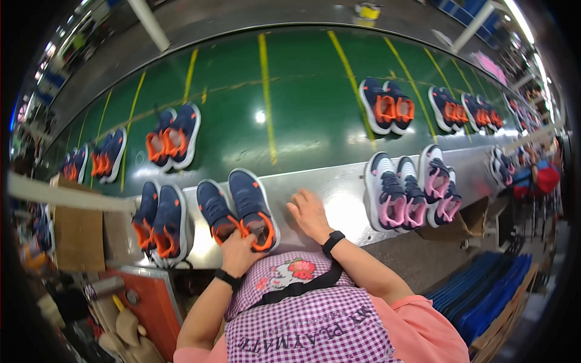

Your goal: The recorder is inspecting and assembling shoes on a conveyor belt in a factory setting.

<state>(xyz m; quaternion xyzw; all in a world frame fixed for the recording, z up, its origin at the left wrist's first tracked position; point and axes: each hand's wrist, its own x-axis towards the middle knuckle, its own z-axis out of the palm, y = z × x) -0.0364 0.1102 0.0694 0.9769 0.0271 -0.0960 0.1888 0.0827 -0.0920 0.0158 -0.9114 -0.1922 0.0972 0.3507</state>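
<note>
A pair of navy sneakers with orange lining stands on the metal ledge in front of me: the left shoe [213,204] and the right shoe [247,195], toes pointing away. My left hand [239,251] is closed on their heels where the two shoes meet; some fingertips are hidden inside the collars. To the right of the pair, my right hand [308,215] rests on the bare metal, fingers apart and holding nothing. Another navy and orange pair [162,219] stands just left of the held shoes.
Beyond the metal ledge [333,187] runs a green conveyor belt [233,91] with yellow lines, carrying several navy and orange pairs [385,107]. Navy, white and pink sneakers [387,192] stand to my right. Cardboard boxes [78,233] and blue stacked material [484,296] sit below ledge height.
</note>
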